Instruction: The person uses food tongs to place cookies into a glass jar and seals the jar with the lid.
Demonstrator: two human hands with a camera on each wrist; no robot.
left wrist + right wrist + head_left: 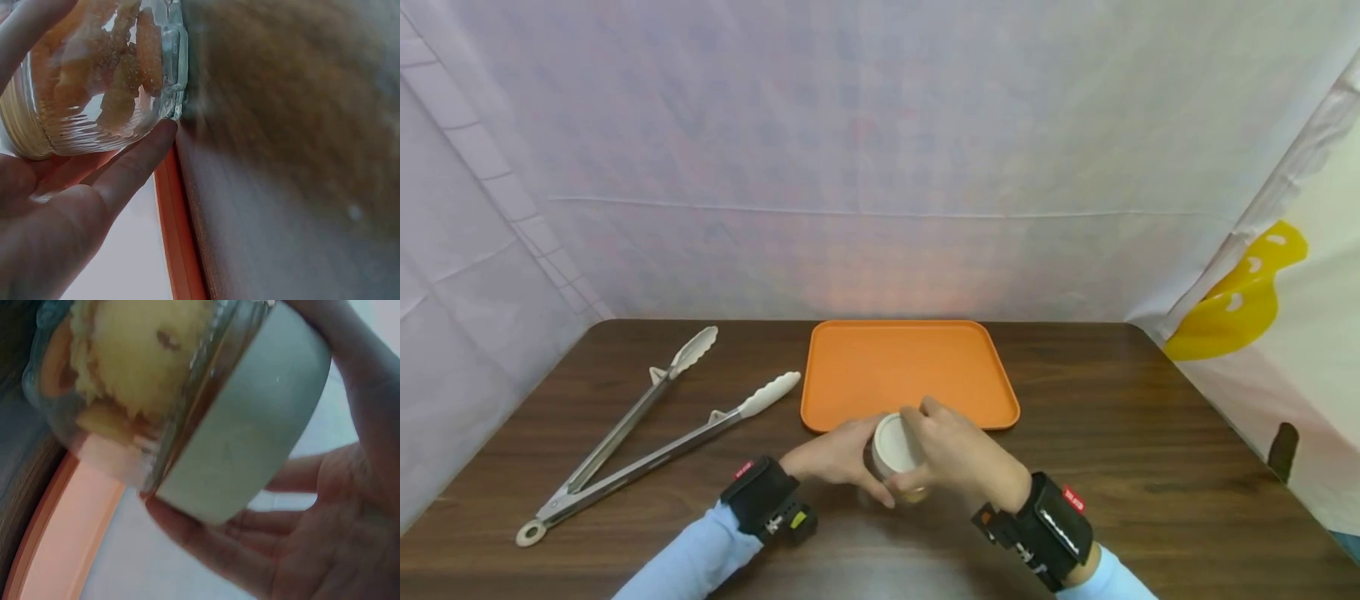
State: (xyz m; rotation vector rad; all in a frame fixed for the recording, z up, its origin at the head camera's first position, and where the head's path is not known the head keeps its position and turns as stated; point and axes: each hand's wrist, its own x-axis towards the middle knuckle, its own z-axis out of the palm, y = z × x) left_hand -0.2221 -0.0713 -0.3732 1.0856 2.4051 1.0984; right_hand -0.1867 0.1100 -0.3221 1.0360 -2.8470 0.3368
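Observation:
A clear glass jar (119,75) with yellow and orange-brown pieces inside stands just in front of the orange tray, near the middle of the table. Its pale, off-white lid (892,446) faces up towards the head camera. My left hand (842,454) holds the jar's side, thumb on the near side and fingers round the far side. The right hand (958,458) grips the lid by its edge, fingers and thumb curled about it. In the right wrist view a strip of ribbed glass neck shows along the lid's lower edge; whether the lid is loose I cannot tell.
Behind the jar lies an orange tray (910,367). To the left, metal tongs (658,454) with white tips lie spread on the dark wooden table (1150,467). White cloth (880,158) hangs behind the table and along its sides.

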